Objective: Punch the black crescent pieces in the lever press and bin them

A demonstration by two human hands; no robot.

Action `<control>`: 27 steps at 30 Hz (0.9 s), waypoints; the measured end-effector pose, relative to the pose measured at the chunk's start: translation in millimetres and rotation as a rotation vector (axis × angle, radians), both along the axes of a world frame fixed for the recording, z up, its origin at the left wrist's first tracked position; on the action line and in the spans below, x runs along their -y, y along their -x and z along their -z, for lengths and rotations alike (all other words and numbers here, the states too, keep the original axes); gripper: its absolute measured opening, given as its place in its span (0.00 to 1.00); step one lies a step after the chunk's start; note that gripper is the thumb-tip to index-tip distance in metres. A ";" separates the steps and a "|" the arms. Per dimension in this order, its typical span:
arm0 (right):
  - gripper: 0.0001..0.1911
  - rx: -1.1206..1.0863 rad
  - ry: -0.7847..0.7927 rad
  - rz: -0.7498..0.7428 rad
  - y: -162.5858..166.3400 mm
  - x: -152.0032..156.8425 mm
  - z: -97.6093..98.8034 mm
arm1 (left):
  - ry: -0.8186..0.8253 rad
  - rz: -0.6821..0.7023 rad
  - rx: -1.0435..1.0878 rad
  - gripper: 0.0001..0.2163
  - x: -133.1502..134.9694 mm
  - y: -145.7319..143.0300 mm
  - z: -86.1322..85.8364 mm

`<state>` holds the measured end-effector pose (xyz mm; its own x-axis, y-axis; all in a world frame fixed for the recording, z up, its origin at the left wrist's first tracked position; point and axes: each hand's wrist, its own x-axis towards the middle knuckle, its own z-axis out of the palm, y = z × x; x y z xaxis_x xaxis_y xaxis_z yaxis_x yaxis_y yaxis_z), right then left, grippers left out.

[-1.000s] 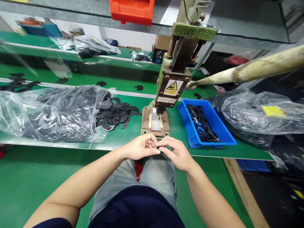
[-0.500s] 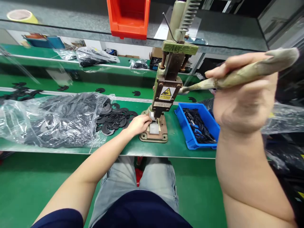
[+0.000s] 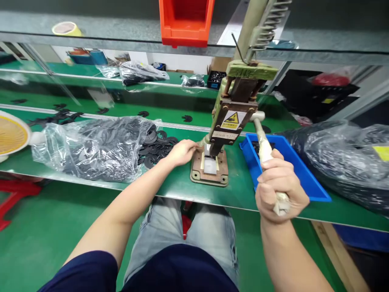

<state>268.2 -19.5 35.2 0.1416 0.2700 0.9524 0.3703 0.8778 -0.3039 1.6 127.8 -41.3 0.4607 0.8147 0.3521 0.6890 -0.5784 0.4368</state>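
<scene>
My right hand [image 3: 281,186] is wrapped around the tape-wrapped lever handle [image 3: 263,142] of a green hand press [image 3: 232,109]. The lever slopes down toward me from the press's right side. My left hand [image 3: 184,153] rests at the left edge of the press base [image 3: 197,172], fingers stretched toward it; nothing shows in them, though their undersides are hidden. Under the ram [image 3: 217,147] sits a pale block [image 3: 210,166] on the base. Just left of my left hand lies a pile of flat black curved parts [image 3: 156,146].
A clear bag of black parts [image 3: 100,150] lies left of the pile. A blue bin [image 3: 299,170] stands right of the press, behind my right hand. Stuffed plastic bags [image 3: 343,158] lie farther right. An orange bin [image 3: 187,34] hangs over the shelf edge above.
My right hand has swung the lever from raised to lower and nearer me. My left hand has drawn back left from the block to the base's edge. The view has shifted.
</scene>
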 end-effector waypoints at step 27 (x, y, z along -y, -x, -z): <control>0.09 -0.032 -0.018 0.016 1.7 -5.4 1.8 | 0.150 -0.019 -0.256 0.09 -42.8 41.6 2.4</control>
<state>266.4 -14.2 33.4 0.1758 0.2499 0.9522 0.3746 0.8775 -0.2995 -40.1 170.6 -43.8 0.5034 0.8581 0.1017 0.7975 -0.5067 0.3274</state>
